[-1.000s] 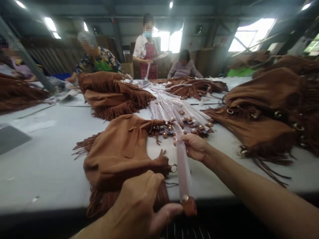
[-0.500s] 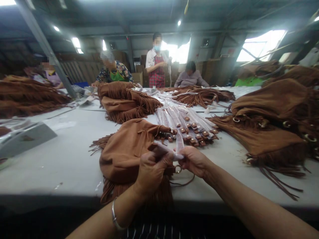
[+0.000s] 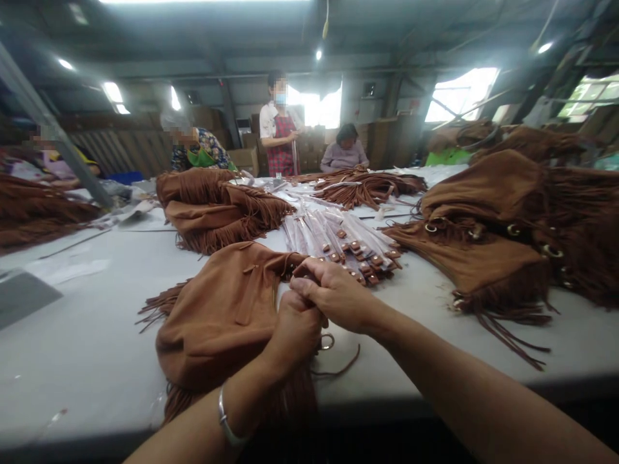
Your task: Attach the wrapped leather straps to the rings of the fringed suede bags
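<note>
A brown fringed suede bag [image 3: 217, 303] lies on the table just in front of me, partly beneath my left forearm. My left hand [image 3: 297, 325] is closed in a fist at the bag's right side, round a plastic-wrapped strap that the fingers now mostly hide. Pressed against it, my right hand [image 3: 336, 293] has its fingers curled and pinched at the strap beside the bag's upper ring end. A metal ring [image 3: 327, 341] and a thin brown cord [image 3: 343, 367] show below the hands.
Several plastic-wrapped straps [image 3: 333, 235] with brown ends lie fanned out beyond my hands. Fringed bags [image 3: 207, 209] are piled behind on the left, more bags [image 3: 488, 251] on the right. A bundle of brown strips [image 3: 372, 187] lies farther back. Several co-workers are across the table.
My right hand has moved up and left over the strap, against the left fist. The strap, plain to see before, is now mostly covered. The view has turned right.
</note>
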`<state>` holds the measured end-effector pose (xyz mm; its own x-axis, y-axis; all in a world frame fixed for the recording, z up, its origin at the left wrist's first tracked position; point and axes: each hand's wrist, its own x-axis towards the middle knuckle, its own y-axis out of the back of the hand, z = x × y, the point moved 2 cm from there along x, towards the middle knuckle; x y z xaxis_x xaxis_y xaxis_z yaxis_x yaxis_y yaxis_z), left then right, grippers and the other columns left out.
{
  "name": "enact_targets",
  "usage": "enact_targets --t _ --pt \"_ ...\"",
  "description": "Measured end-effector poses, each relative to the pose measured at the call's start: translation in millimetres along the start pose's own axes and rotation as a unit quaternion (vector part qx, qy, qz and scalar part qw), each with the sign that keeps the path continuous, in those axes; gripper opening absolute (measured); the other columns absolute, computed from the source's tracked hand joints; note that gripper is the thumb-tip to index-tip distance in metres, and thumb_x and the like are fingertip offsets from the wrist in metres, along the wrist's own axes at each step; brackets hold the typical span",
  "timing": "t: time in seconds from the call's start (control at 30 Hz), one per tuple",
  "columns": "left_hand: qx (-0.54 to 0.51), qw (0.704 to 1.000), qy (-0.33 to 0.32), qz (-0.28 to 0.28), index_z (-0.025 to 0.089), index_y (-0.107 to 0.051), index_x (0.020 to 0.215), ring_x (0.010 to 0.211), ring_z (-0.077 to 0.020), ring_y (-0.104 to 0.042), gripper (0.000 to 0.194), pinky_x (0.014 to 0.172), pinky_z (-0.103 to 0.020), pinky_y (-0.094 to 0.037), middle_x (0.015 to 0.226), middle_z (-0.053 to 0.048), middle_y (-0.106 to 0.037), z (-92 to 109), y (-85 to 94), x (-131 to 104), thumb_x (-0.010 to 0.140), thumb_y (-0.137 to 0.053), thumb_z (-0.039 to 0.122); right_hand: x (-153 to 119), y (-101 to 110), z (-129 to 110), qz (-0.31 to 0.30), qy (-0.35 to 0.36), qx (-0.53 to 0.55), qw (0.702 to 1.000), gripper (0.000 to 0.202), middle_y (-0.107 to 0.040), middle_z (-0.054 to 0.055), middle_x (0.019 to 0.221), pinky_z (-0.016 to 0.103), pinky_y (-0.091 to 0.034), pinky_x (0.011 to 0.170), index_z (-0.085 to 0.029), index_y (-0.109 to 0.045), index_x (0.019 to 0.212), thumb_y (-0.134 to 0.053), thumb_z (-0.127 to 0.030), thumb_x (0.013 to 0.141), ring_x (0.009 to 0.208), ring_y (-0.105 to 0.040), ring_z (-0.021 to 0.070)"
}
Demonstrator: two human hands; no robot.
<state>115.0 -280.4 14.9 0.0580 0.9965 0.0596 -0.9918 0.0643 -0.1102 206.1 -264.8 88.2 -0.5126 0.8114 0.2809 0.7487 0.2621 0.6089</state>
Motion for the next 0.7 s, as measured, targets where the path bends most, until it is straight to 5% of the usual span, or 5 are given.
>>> enact_targets --t 0.13,0.23,0.4,0.53,0.7 --pt "0.058 0.998 0.024 -0.005 0.014 -0.047 0.056 0.031 -0.0066 -0.039 0.037 0.033 -0.018 -0.029 0.041 0.004 -0.044 3.9 0.2 -0.4 0.078 -0.056 0.042 0.0 -8.3 20.2 -0.005 -0.005 0.097 0.995 0.012 -0.060 0.002 0.080 0.024 -0.042 0.070 -0.014 -0.059 0.084 -0.048 -0.020 0.084 0.073 -0.054 0.0130" --pt "0.245 0.964 -0.100 -0.028 0.012 -0.058 0.081 0.050 -0.0124 -0.054 0.023 0.047 -0.023 -0.043 0.060 -0.001 -0.057 18.2 7.5 -10.8 0.081 -0.055 0.035 -5.7 3.0 39.4 0.020 -0.038 0.161 0.986 0.011 -0.060 0.001 0.075 0.021 -0.044 0.062 -0.016 -0.055 0.087 -0.047 -0.023 0.085 0.065 -0.055 0.0107" --pt "0.561 0.749 -0.353 -0.007 0.013 -0.057 0.104 0.088 -0.0218 -0.057 0.022 0.078 -0.037 -0.044 0.095 -0.010 -0.062 15.3 20.0 -45.4 0.085 -0.050 0.021 -24.5 8.4 72.2 -0.027 -0.181 0.144 0.972 0.010 -0.051 -0.006 0.050 0.017 -0.026 0.032 -0.018 -0.048 0.090 -0.044 -0.026 0.087 0.033 -0.038 0.0065" --pt "0.679 0.662 -0.315 -0.042 0.012 -0.050 0.118 0.115 -0.0313 -0.044 0.036 0.096 -0.048 -0.031 0.121 -0.014 -0.053 -21.0 23.2 -49.6 0.084 -0.050 0.022 -41.3 -7.6 93.4 -0.044 -0.219 0.091 0.971 0.012 -0.051 -0.004 0.046 0.018 -0.029 0.036 -0.018 -0.045 0.077 -0.041 -0.022 0.088 0.034 -0.042 0.0071" --pt "0.723 0.646 -0.215 -0.118 0.012 -0.050 0.114 0.108 -0.0319 -0.046 0.042 0.090 -0.047 -0.034 0.116 -0.015 -0.054 -30.8 32.7 -13.7 0.083 -0.052 0.041 -48.8 -17.6 105.8 -0.064 -0.193 0.059 0.977 0.020 -0.051 -0.003 0.048 0.020 -0.029 0.041 -0.018 -0.047 0.069 -0.045 -0.025 0.087 0.038 -0.044 0.0077"
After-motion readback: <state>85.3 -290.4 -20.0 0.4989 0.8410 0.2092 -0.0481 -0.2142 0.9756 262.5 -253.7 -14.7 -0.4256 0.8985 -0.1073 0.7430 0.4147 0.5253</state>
